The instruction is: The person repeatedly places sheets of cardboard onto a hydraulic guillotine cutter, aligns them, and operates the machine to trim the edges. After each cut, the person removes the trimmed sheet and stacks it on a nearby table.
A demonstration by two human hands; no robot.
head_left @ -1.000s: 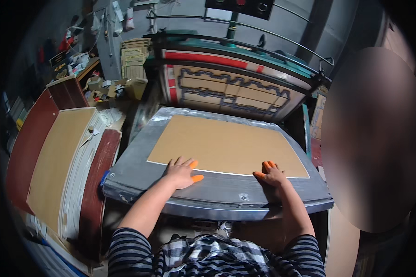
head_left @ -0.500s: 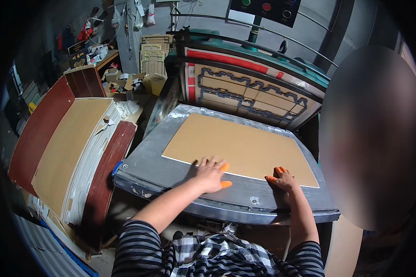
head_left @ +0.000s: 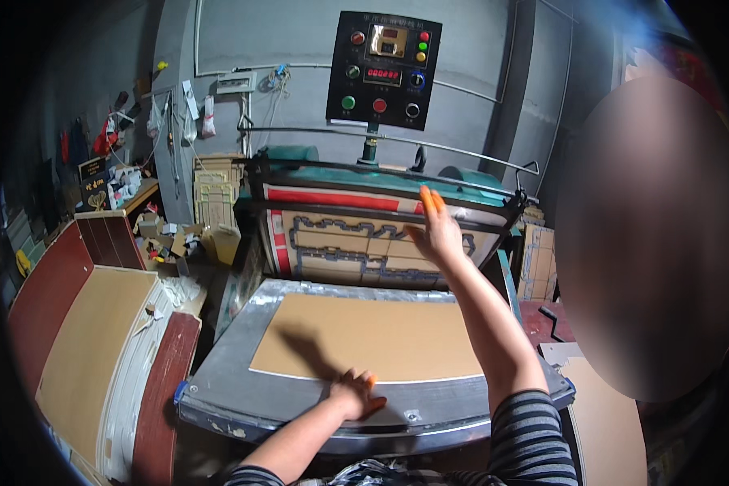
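A tan cardboard sheet [head_left: 364, 332] with a pale front edge lies flat on the grey metal bed [head_left: 219, 381] of a press. By the middle of that front edge is my left hand [head_left: 353, 395], fingers spread and low over the bed; whether it touches the sheet I cannot tell. My right hand [head_left: 441, 235] is raised over the bed with its fingers stretched upward, holding nothing. Orange covers show on some fingers of both hands. Behind my right hand, the tilted upper plate carries a die board [head_left: 340, 251] with dark raised outlines.
A black control panel [head_left: 385, 71] with buttons stands on a post behind the press, near a metal rail [head_left: 324, 134]. To the left is a stack of board sheets [head_left: 97, 340] with dark red boards around it. A person [head_left: 652, 243], blurred, is close on the right.
My right hand has left the sheet's front edge and risen toward the upper plate. My left hand stays near that edge. The view has tilted up, bringing the whole control panel in.
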